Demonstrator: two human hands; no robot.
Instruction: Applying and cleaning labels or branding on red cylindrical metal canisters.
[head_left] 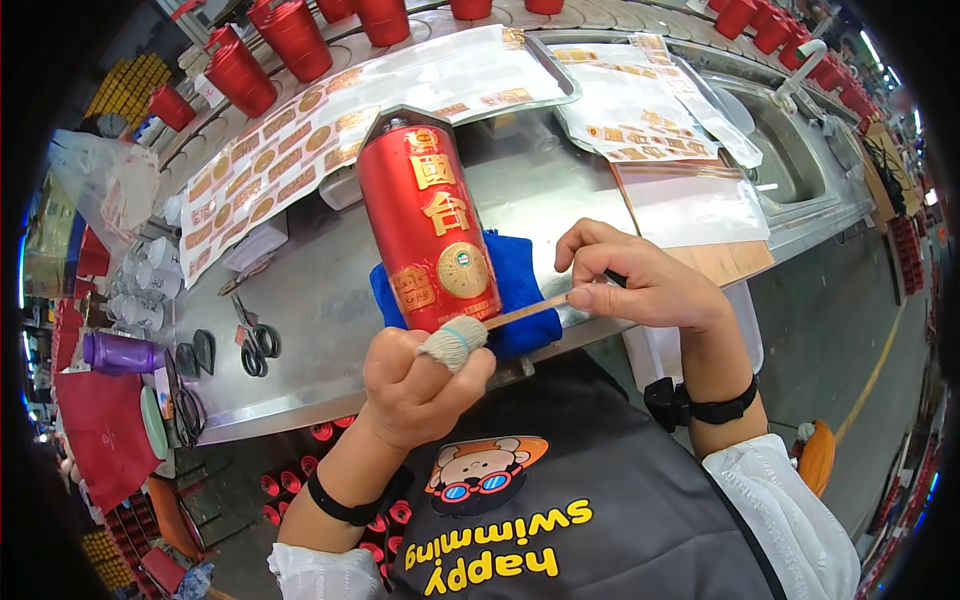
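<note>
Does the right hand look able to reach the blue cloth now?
Probably yes: the blue cloth lies partly uncovered near the right hand, which, however, seems to pinch a brown strip.

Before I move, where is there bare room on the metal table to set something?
Bare metal lies between the scissors and blue cloth, and between the red container and wooden board. Crowded: far side under gold-printed sheets, left corner with more scissors.

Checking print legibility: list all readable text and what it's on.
Wording not copied here; where print shows:
Red container: large gold characters, legible.
Its round emblem, other marks: too small to read.
Apron: yellow lettering, upside down, legible.
Left label sheet: gold print, too small.
Right label sheet: same.
</note>
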